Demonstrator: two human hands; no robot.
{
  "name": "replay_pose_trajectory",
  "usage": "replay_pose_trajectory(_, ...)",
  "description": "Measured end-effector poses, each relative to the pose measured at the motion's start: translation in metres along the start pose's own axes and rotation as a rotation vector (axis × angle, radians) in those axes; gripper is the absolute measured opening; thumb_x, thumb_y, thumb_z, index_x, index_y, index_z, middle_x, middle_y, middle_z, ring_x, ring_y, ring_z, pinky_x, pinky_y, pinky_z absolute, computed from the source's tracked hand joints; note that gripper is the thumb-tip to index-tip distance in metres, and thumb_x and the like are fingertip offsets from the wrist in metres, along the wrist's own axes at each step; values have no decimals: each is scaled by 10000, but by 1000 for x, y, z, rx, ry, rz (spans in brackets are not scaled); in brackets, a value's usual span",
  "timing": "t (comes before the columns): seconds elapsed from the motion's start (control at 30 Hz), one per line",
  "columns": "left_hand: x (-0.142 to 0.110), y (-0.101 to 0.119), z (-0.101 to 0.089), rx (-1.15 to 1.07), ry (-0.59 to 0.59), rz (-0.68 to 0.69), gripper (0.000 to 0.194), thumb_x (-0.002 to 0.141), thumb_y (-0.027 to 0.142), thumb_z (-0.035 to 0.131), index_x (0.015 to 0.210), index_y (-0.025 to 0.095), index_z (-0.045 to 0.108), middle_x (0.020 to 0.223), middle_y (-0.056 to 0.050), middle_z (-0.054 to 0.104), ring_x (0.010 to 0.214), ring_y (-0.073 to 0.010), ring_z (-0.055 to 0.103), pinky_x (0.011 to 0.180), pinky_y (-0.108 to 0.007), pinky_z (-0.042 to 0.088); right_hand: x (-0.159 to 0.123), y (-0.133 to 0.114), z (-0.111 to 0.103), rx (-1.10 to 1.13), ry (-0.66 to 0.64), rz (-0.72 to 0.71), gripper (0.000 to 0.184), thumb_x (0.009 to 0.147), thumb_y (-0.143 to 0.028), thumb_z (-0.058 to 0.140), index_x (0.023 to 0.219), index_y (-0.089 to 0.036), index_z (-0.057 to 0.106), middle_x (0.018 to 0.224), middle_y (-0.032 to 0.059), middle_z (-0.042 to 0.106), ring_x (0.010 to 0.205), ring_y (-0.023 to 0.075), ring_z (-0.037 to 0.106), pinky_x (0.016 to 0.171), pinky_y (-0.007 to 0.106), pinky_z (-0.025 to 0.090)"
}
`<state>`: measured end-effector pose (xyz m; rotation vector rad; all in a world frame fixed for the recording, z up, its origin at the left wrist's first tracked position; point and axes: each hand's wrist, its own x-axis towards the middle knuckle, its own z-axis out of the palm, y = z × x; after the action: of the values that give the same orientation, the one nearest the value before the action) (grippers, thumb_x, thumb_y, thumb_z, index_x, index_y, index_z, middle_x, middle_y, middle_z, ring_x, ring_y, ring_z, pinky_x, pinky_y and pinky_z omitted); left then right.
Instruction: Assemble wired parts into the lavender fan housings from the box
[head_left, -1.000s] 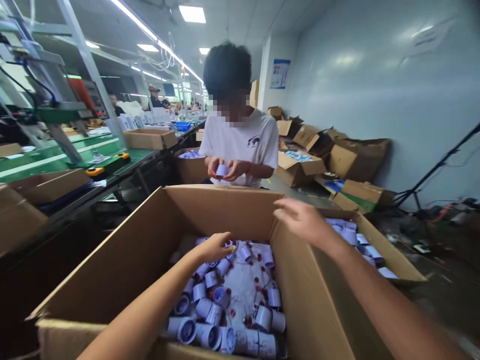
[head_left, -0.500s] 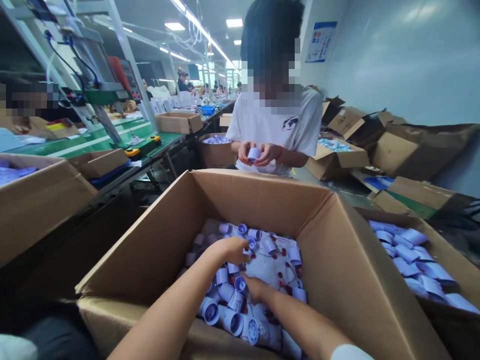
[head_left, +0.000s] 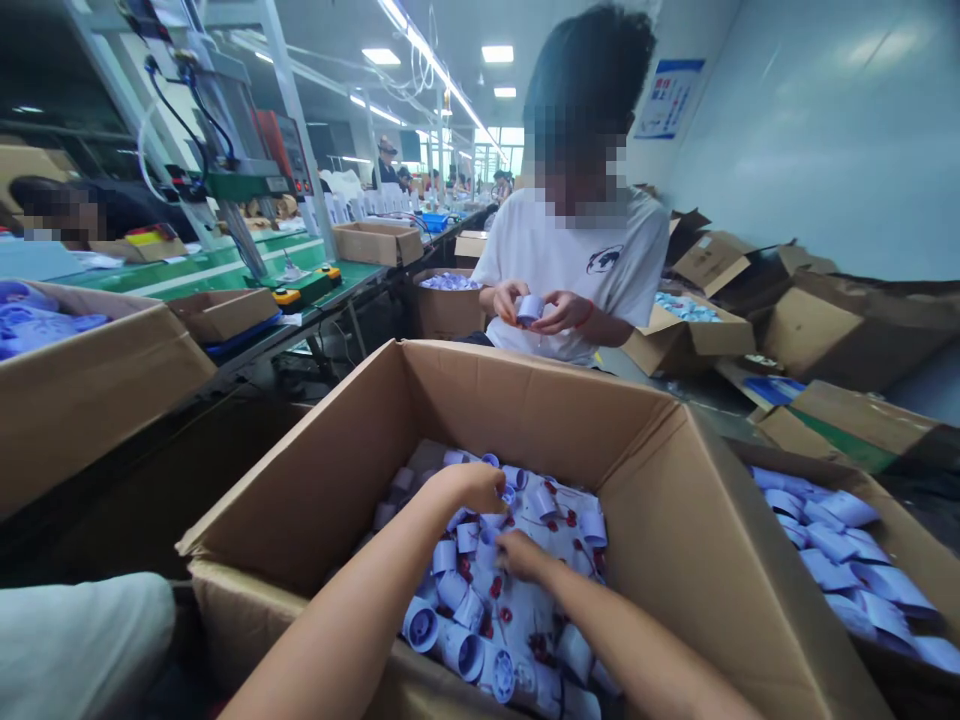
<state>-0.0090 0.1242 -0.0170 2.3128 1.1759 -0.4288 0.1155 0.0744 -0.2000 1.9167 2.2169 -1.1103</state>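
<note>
Both of my hands are down inside a large cardboard box (head_left: pixel 517 372). My left hand (head_left: pixel 480 488) is bent over at the far part of the pile, fingers curled in; what they hold, if anything, is hidden. Just nearer and to the right, my right hand (head_left: pixel 523 556) is closed at the edge of a short lavender plastic cylinder (head_left: pixel 488 546), which is slightly blurred. More lavender cylinders (head_left: pixel 459 648) lie around them, some showing open ends. Small dark-red pieces (head_left: pixel 495 587) with thin leads are scattered on a pale sheet (head_left: pixel 525 610) among the cylinders.
Across the box a co-worker (head_left: pixel 574 260) in a white shirt holds a similar cylinder (head_left: pixel 529 309). Boxes of lavender parts stand on the right (head_left: pixel 847 540) and left (head_left: pixel 97 375). A green workbench (head_left: pixel 172 285) with a press (head_left: pixel 240 180) is at left.
The view has shifted, so the surroundings sit further right and slightly lower. My right hand has moved up toward my left, along with the cylinder at its fingers. My left hand stays over the pile.
</note>
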Motion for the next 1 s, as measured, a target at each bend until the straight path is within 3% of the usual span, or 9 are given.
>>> replay_pose_trajectory(0.17, 2, -15, -1, -145, 148, -47, 656, 655, 260, 686, 1273, 149, 495, 1218, -190, 606, 1070, -325, 603, 843, -368, 474, 0, -29, -86, 119, -5, -41, 224, 902, -317, 562, 1036, -141, 600, 987, 38, 642, 812, 147, 632, 709, 328, 546)
replay_pose_trajectory(0.27, 2, -17, -2, -284, 270, -2, 803, 653, 272, 696, 1365, 134, 353, 1247, -188, 571, 1052, -278, 598, 819, -326, 477, -22, -46, -133, 234, 16, -114, 166, 897, -292, 571, 885, -131, 611, 769, -19, 622, 599, 83, 579, 561, 235, 506)
replay_pose_trajectory(0.37, 1, -13, -7, -448, 350, 104, 625, 730, 359, 633, 1279, 138, 432, 1106, -106, 638, 950, -207, 616, 751, -266, 486, -55, -59, -167, 370, 87, -187, 42, 833, -164, 618, 857, -137, 596, 557, -87, 518, 426, 51, 454, 431, 180, 385)
replay_pose_trajectory(0.43, -2, -11, -11, -542, 395, 165, 465, 781, 367, 562, 1182, 140, 502, 988, -63, 656, 872, -180, 617, 714, -251, 484, -77, -66, -182, 467, 183, -230, 206, 771, -79, 617, 959, -154, 579, 501, -114, 470, 395, 51, 404, 405, 173, 317)
replay_pose_trajectory(0.53, -10, -9, -14, -627, 450, 233, 332, 759, 258, 518, 1074, 161, 554, 909, -27, 641, 815, -165, 599, 716, -259, 478, -104, -74, -192, 607, 371, -272, 301, 759, -69, 583, 1037, -180, 545, 522, -123, 449, 411, 46, 371, 418, 170, 283)
replay_pose_trajectory(0.67, -19, -5, -6, -683, 398, 324, 335, 694, 275, 566, 1014, 182, 602, 893, -19, 659, 850, -198, 598, 774, -297, 487, -114, -79, -187, 782, 548, -257, 119, 825, -149, 516, 936, -176, 552, 546, -112, 451, 397, 39, 354, 425, 173, 288)
replay_pose_trajectory(0.8, -21, -2, 5, -705, 343, 421, 459, 737, 458, 609, 1119, 204, 615, 1103, -63, 673, 1056, -251, 569, 953, -340, 435, -108, -78, -176, 886, 601, -235, 46, 830, -194, 523, 841, -173, 562, 507, -110, 442, 372, 47, 359, 414, 182, 298)
replay_pose_trajectory(1.0, -21, 2, 2, -614, 508, 405, 462, 786, 546, 521, 1041, 188, 661, 1057, -89, 684, 993, -258, 600, 926, -359, 464, -107, -73, -168, 857, 658, -285, 45, 797, -168, 545, 786, -167, 589, 568, -78, 484, 459, 60, 400, 473, 192, 335)
